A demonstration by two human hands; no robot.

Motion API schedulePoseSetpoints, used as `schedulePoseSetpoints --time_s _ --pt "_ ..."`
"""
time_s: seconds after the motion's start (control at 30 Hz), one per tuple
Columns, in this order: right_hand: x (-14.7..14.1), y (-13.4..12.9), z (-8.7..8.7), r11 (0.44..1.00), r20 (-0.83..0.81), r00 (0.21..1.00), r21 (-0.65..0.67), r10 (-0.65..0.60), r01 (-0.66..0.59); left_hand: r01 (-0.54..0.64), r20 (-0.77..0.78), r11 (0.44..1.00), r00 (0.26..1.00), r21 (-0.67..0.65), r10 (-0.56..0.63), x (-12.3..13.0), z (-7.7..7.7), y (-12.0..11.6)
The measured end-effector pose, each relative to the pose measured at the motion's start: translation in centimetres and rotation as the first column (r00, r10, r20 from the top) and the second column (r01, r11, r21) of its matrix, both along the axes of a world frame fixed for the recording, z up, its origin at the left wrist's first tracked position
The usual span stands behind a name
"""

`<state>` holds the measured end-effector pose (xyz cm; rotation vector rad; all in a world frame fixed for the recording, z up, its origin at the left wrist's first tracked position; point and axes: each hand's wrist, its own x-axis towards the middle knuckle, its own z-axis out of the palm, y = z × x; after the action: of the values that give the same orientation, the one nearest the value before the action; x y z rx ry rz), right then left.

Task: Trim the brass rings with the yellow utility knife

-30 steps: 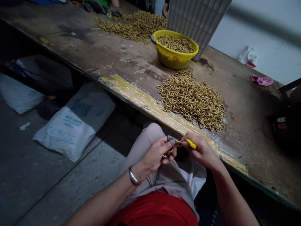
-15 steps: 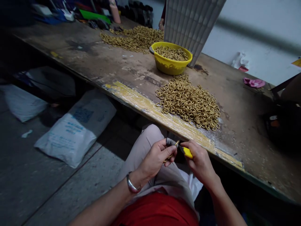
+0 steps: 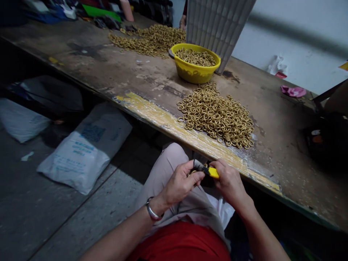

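Note:
My left hand is closed over my lap, pinching gold-coloured metal rings that its fingers partly hide. A grey wrap covers its index fingertip. My right hand grips a yellow-handled knife, its dark blade pointing left against the wrapped fingertip. Just beyond the hands, a loose pile of gold-coloured rings lies on the worn table near its taped front edge.
Behind the pile stands a yellow basin full of rings, with a grey ribbed panel upright behind it. Another ring heap lies farther back, near another person's hand. White sacks rest on the floor at left.
The knife has shifted slightly left, its blade now over the wrapped fingertip. The ring that stood up at the left fingertips no longer shows there. The view has shifted slightly.

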<state>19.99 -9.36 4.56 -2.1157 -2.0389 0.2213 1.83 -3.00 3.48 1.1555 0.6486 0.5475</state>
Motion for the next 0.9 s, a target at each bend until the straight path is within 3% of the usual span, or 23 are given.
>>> schedulePoseSetpoints --time_s 0.07,0.17,0.3,0.4,0.5,0.6,0.67,0.7,0.77,0.83,0.9 --pt "1.6 0.6 -0.4 0.991 0.109 0.987 -0.036 -0.121 0.126 0.061 0.041 0.996 0.997 -0.064 -0.059 -0.5 0.6 0.0" --pt "4.3 1.5 -0.8 0.968 0.166 0.953 0.033 -0.253 0.251 0.198 0.132 0.954 0.976 -0.227 -0.171 -0.8 1.1 0.2" --pt "5.7 3.7 -1.3 0.964 0.159 0.956 0.142 -0.245 0.224 0.175 0.155 0.902 0.98 -0.394 -0.122 0.4 -0.2 0.7" --pt "5.4 5.9 -1.5 0.97 0.237 0.942 0.087 -0.24 0.225 0.114 0.129 0.893 0.99 -0.435 -0.063 1.5 -1.7 0.7" --pt "5.2 7.5 -1.6 0.972 0.295 0.928 0.013 -0.227 0.233 0.141 0.194 0.863 0.98 -0.485 -0.051 2.0 -2.5 1.0" --pt "5.2 7.7 -1.4 0.978 0.158 0.965 0.03 -0.21 0.208 0.18 0.282 0.831 0.959 -0.527 -0.029 1.9 -2.6 1.7" --pt "4.9 7.0 -1.0 0.979 -0.149 0.972 0.062 -0.183 0.194 0.142 0.272 0.827 0.962 -0.544 0.013 1.9 -2.6 2.2" --pt "4.6 6.4 -0.8 0.98 -0.346 0.924 0.045 -0.166 0.193 0.106 0.244 0.825 0.969 -0.555 0.039 1.9 -2.5 2.4" --pt "3.7 5.1 -0.4 0.984 -0.695 0.7 -0.063 -0.165 0.169 0.034 0.184 0.817 0.979 -0.576 0.09 1.9 -2.4 2.7" --pt "2.4 3.8 -0.3 0.98 -0.874 0.443 -0.165 -0.198 0.111 0.03 0.191 0.809 0.976 -0.588 0.103 1.8 -2.2 2.7" --pt "1.3 2.8 -0.5 0.977 -0.935 0.285 -0.192 -0.209 0.088 0.098 0.259 0.803 0.963 -0.588 0.072 1.7 -1.9 2.5"
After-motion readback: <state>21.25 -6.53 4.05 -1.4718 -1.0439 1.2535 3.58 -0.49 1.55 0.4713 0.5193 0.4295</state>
